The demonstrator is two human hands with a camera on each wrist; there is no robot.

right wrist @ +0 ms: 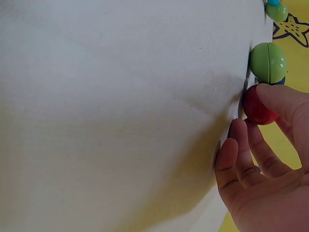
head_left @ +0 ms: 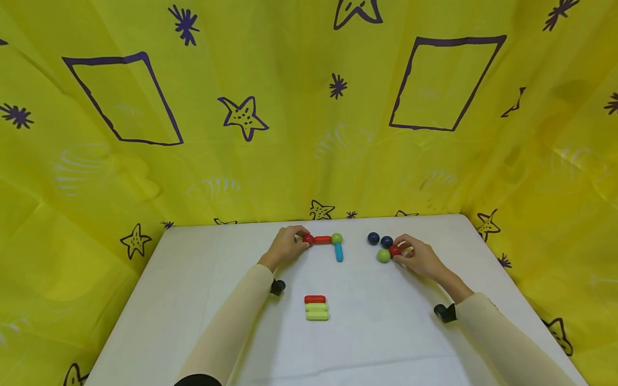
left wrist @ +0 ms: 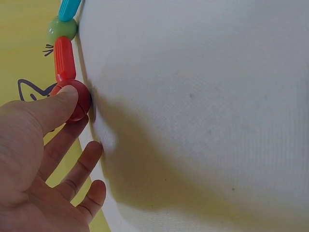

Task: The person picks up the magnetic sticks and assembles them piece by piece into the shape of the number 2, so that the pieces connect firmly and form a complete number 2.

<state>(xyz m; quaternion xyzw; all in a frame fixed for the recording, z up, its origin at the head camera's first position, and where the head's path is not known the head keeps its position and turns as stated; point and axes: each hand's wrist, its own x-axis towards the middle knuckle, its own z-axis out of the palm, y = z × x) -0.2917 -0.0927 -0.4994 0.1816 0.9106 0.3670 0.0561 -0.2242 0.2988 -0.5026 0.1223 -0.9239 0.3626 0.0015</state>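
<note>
My left hand (head_left: 285,246) pinches a red ball (left wrist: 77,104) between thumb and fingers. From that ball a red rod (head_left: 322,240) runs to a green ball (head_left: 336,238), and a blue rod (head_left: 339,252) extends from the green ball toward the near side, forming a corner. On the right, the thumb and fingers of my right hand (head_left: 421,258) hold another red ball (right wrist: 258,106). Beside it sits a second green ball (right wrist: 268,63), with two dark blue balls (head_left: 373,238) just behind and to the left.
Nearer to me on the white table (head_left: 376,332), a red rod (head_left: 315,299) and two yellow-green rods (head_left: 317,316) lie side by side. A yellow curtain (head_left: 289,171) with purple drawings hangs along the table's back edge and sides.
</note>
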